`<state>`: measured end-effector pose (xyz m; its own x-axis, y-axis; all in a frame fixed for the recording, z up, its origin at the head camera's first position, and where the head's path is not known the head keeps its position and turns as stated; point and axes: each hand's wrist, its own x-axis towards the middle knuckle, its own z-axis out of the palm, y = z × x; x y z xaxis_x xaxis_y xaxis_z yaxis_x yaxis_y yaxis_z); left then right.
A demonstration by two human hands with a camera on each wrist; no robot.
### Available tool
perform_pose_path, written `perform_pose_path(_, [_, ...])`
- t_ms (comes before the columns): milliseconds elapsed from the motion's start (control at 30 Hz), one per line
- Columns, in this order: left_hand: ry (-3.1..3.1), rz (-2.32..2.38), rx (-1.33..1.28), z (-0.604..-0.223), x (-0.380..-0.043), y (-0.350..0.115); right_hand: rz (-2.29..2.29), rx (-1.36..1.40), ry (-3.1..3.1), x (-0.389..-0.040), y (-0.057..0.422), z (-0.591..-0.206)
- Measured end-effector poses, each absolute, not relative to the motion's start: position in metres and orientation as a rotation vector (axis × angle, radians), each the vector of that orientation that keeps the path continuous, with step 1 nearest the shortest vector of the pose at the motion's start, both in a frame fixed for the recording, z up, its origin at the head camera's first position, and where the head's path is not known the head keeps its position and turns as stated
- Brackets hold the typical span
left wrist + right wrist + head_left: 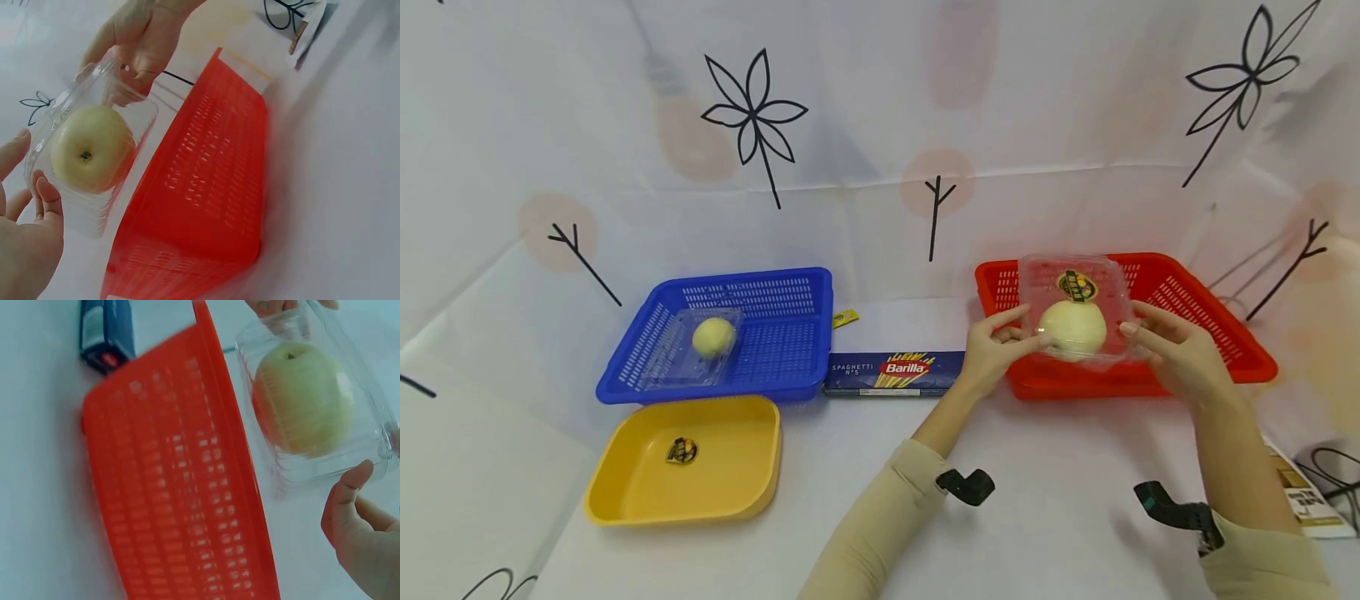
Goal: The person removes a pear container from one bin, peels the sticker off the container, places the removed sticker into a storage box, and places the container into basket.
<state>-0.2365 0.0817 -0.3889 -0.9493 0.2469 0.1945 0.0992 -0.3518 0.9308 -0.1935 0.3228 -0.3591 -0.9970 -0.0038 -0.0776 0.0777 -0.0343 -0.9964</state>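
Observation:
Both hands hold a clear plastic clamshell box (1026, 279) up over the red basket (1097, 385). Inside it sits a round pale-yellow fruit (1071, 325), like an apple or pear, and a dark round sticker (1077, 286) shows on the lid. My left hand (996, 346) pinches the box's left edge between thumb and fingers. At the opposite edge, my right hand (1183, 350) grips it the same way. From the left wrist, the fruit (92, 150) shows its dark calyx, with the lid looking shut.
On the left, a blue basket (782, 333) holds another clear box (662, 354) with a pale fruit (713, 337). In front stands a yellow tray (737, 483) with a sticker (682, 451). A blue spaghetti box (865, 375) lies between the baskets, a small yellow packet (845, 318) behind it.

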Motion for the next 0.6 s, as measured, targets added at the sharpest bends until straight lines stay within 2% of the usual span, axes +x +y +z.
perform_pose_path(367, [1.757,2.51,0.507,-0.399,-0.206,0.036,-1.966,-0.132,2.492,-0.172,0.281,-0.371])
perform_pose_path(600, [1.742,2.523,0.538,-0.401,-0.19,0.008,-2.102,-0.239,2.392,-0.161,0.252,-0.377])
